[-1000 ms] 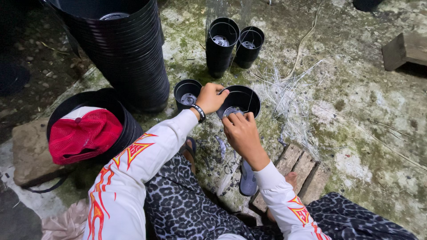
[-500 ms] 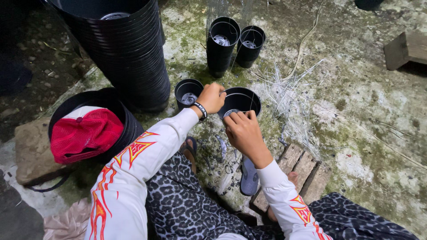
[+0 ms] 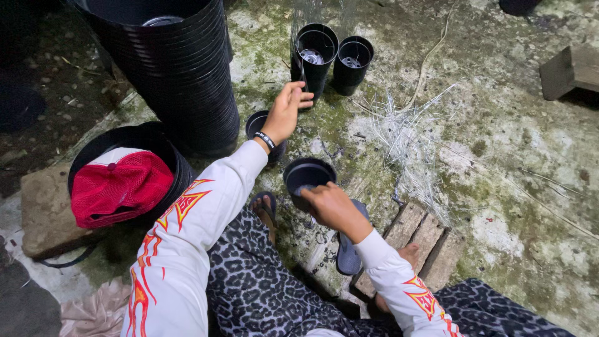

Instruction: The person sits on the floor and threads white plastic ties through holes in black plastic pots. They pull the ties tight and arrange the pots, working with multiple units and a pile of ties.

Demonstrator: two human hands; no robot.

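1. Frame centre: the right hand (image 3: 334, 209) clasps a small black plastic pot (image 3: 307, 179) by its near rim, fingers closed over the edge, the pot tilted with its mouth towards the camera
2. Just above it, the left hand (image 3: 286, 112) is stretched out, fingers loosely spread and holding nothing, its tips close to a tall stack of nested black pots (image 3: 314, 55) at top centre; a second black pot (image 3: 259, 128) sits under its wrist
3. This looks like the step of adding the held pot to a stack; the next move calls for lining up rim with rim
4. A second stack (image 3: 352, 62) stands beside the first; a big stack of black tubs (image 3: 181, 81) fills the upper left, a red cap (image 3: 118, 187) lies at left, pale fibres (image 3: 405, 137) lie scattered to the right
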